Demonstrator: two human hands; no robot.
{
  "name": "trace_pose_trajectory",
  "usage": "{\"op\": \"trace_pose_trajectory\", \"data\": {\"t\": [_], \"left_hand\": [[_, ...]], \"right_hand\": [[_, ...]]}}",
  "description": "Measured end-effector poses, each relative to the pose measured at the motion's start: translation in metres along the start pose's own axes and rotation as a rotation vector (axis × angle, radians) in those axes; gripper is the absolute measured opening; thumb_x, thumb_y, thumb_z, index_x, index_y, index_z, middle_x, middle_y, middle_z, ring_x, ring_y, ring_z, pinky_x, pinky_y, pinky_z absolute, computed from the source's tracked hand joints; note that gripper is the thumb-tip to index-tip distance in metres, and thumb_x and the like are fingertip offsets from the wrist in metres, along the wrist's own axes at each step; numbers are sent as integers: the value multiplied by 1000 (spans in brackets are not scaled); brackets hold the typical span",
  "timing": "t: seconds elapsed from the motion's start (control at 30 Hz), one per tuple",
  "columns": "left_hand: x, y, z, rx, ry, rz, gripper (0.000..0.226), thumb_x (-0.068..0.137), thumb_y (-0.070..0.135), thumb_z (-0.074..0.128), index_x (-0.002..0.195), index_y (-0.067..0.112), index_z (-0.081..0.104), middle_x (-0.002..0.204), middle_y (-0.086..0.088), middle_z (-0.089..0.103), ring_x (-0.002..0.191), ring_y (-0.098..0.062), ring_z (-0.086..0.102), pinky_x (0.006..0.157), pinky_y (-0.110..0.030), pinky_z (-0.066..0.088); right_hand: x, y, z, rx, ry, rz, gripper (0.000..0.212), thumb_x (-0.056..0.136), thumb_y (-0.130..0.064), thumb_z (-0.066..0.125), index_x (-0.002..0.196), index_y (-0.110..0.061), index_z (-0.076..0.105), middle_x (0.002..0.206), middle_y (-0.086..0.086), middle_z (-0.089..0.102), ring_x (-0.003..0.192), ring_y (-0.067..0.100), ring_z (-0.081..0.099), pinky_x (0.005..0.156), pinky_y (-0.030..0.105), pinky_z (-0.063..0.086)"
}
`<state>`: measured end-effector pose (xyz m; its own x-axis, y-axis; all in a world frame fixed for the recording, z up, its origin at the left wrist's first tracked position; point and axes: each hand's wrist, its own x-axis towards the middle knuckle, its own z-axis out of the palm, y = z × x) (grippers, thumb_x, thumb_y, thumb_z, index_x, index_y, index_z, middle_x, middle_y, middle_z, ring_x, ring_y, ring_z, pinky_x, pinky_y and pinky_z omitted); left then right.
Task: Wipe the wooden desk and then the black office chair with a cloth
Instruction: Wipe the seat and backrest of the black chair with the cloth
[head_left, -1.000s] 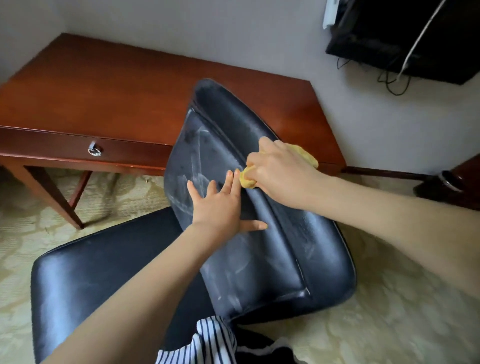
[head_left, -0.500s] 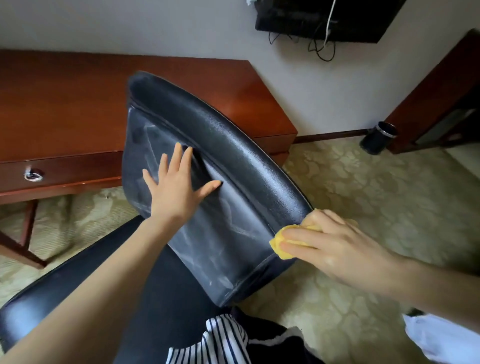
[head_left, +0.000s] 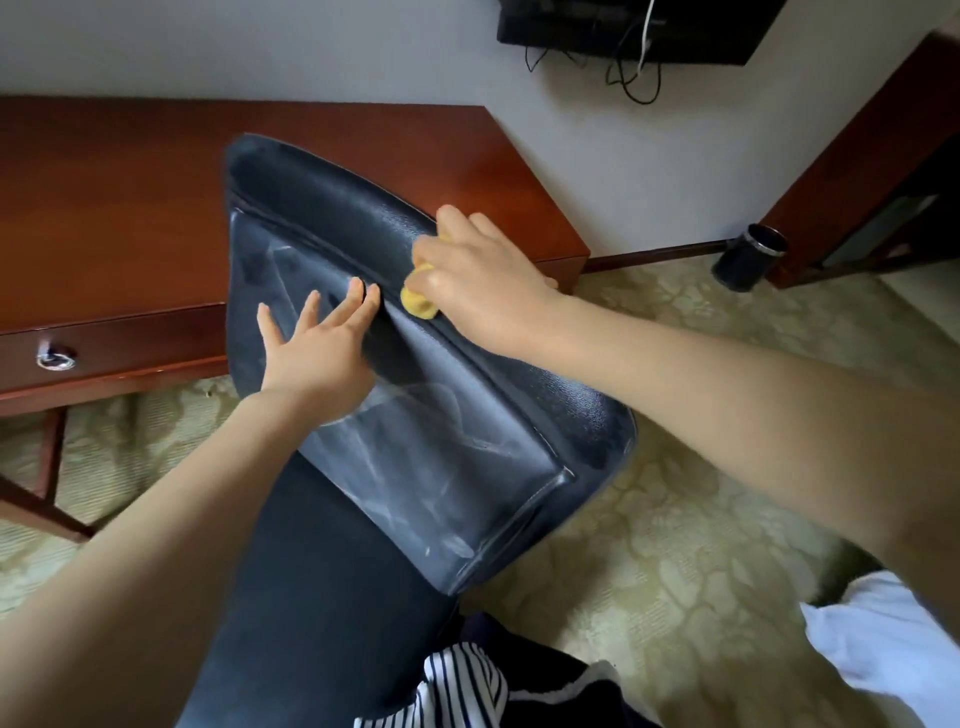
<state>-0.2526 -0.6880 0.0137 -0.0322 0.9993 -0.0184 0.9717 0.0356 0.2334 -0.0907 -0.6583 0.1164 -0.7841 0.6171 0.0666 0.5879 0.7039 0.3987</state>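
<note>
Yellow cloth (head_left: 418, 304) bunched in right grip (head_left: 483, 280), fingers curled round it, pressed on chair (head_left: 441, 452) back's top roll, counter (head_left: 130, 208) behind. Flat, spread-fingered left grip (head_left: 317, 356) braces panel — chair may swivel away if brace slips.
</note>
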Motion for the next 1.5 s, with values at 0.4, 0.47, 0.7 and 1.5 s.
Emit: {"op": "trace_pose_trajectory", "data": {"t": [0.4, 0.47, 0.7, 1.5], "left_hand": [[2, -4, -6, 77, -47, 34, 90, 82, 0, 41, 150, 28, -11, 159, 11, -7, 147, -22, 2, 106, -66, -10], [3, -6, -5, 75, -44, 49, 90, 81, 1, 42, 150, 27, -10, 159, 11, -6, 146, -20, 3, 106, -66, -10], [-1, -12, -4, 26, -30, 123, 87, 83, 7, 41, 151, 28, -9, 159, 11, -6, 146, -16, -5, 105, -66, -13], [16, -51, -20, -235, 208, -43, 60, 91, 13, 41, 146, 33, 29, 154, 20, 20, 144, -10, 13, 110, -52, -18]], "right_hand": [[-52, -37, 30, -285, 247, 81, 27, 76, -2, 49, 61, -21, 63, 63, -4, 52, 62, 17, 54, 55, 28, 36], [-80, -38, 34, -268, 310, 97, 30, 80, 3, 47, 67, -17, 65, 64, -1, 51, 60, 19, 50, 56, 30, 34], [-162, -39, 33, -139, 228, 79, 30, 81, 2, 55, 95, -17, 75, 84, 2, 69, 63, 22, 57, 60, 33, 50], [222, 26, 30, 452, 123, -188, 22, 87, -8, 56, 94, -18, 74, 100, 3, 59, 95, 27, 41, 88, 41, 40]]}}
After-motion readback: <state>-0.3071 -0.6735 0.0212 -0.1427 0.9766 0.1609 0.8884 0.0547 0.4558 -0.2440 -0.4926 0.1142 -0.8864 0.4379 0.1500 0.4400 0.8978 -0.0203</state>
